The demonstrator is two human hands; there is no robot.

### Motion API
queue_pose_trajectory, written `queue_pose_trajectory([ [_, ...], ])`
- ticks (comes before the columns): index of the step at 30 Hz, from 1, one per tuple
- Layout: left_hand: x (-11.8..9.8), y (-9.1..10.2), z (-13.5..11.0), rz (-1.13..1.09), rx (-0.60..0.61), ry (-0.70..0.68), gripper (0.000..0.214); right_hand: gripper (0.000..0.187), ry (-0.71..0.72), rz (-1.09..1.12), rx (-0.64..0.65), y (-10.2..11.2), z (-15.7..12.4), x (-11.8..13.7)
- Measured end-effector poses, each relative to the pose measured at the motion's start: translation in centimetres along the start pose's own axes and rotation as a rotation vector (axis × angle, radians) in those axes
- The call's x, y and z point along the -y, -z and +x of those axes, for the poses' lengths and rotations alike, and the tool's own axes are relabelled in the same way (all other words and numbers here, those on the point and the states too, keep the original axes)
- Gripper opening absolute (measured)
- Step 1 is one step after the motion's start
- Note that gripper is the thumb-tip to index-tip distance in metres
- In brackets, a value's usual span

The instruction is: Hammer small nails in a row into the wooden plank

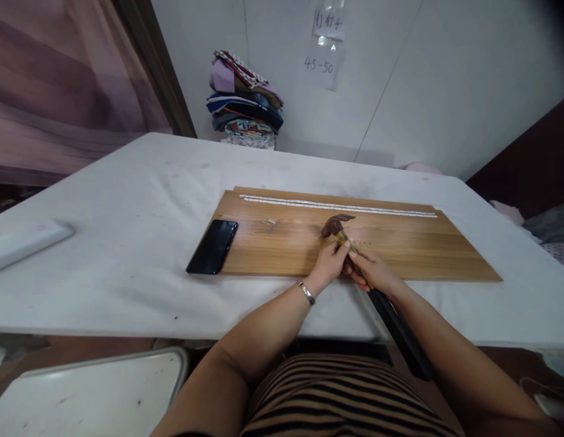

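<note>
A claw hammer (pixel 388 315) slants across the near edge of a wooden board (pixel 263 255), its rusty head over the middle of the board and its long black handle pointing back toward my body. My right hand (pixel 371 270) is wrapped round the handle's upper part, just below the head. Closed against the same neck is my left hand (pixel 328 262), its thumb on the hammer; whether it also pinches something small is hidden. Several loose nails (pixel 271 223) lie left of the hammer head. To its right, a short row of small dark dots (pixel 363 243) marks the board.
A black phone (pixel 213 247) lies on the board's left end. Two white measuring strips (pixel 336 206) run along its far side. White cloth covers the table (pixel 140 243). Folded fabrics (pixel 245 103) are stacked against the wall, and a white stool (pixel 95 394) stands at lower left.
</note>
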State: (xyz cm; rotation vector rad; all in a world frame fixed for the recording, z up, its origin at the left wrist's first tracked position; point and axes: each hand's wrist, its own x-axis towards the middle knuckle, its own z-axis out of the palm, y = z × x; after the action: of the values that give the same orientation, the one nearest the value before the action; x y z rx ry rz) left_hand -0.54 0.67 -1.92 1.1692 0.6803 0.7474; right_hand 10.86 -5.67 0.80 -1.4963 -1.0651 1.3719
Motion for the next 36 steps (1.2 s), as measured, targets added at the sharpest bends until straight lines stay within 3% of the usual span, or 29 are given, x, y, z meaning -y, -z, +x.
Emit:
queue_pose_trajectory([
  [36, -0.17, 0.07, -0.13, 0.0, 0.005, 0.002, 0.045, 0.04, 0.002, -0.008, 0.001, -0.41, -0.3, 0.72],
])
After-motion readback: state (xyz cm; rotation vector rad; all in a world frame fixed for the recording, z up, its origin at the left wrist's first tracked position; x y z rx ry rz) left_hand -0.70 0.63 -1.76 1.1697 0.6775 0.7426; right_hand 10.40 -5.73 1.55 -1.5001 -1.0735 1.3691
